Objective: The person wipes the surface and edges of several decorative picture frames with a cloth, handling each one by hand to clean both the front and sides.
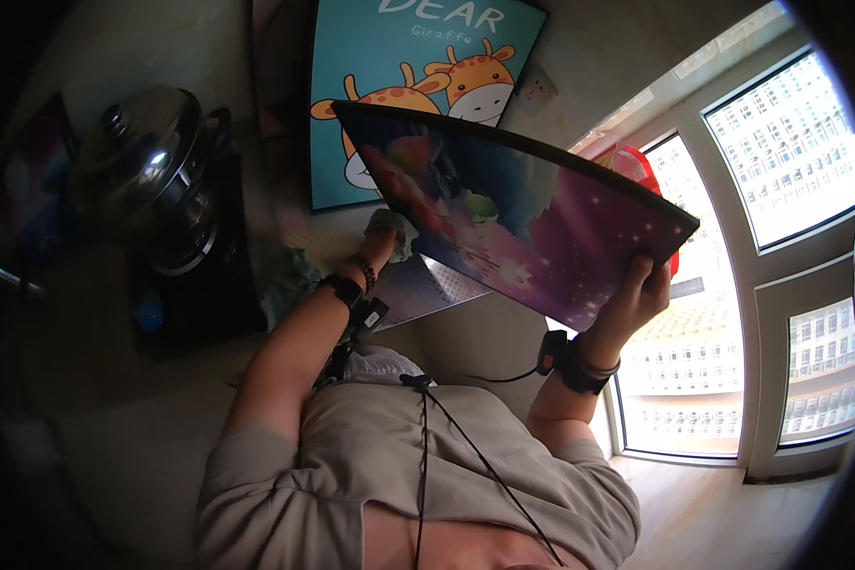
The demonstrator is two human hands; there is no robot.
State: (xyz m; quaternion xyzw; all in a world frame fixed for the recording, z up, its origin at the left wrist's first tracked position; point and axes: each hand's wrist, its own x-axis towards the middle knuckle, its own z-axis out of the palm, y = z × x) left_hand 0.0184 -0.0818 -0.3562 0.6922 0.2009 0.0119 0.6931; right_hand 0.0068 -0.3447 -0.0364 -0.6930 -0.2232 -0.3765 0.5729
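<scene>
A picture panel with a dark edge shows lotus flowers on purple and blue. It is held up at a tilt before me. My right hand grips its lower right side, thumb on the printed face. At the lower left edge of the panel, my left hand holds a greyish cloth; its fingers are partly hidden by the fabric. Whether the cloth touches the panel, I cannot tell. Below lies a shiny patterned metallic surface, partly covered by the panel and my left arm.
A teal giraffe picture stands upright behind the panel. On the left, a lidded metal pot sits over a dark surface. Greenish crumpled fabric lies beside my left forearm. A red item shows behind the panel, near the window.
</scene>
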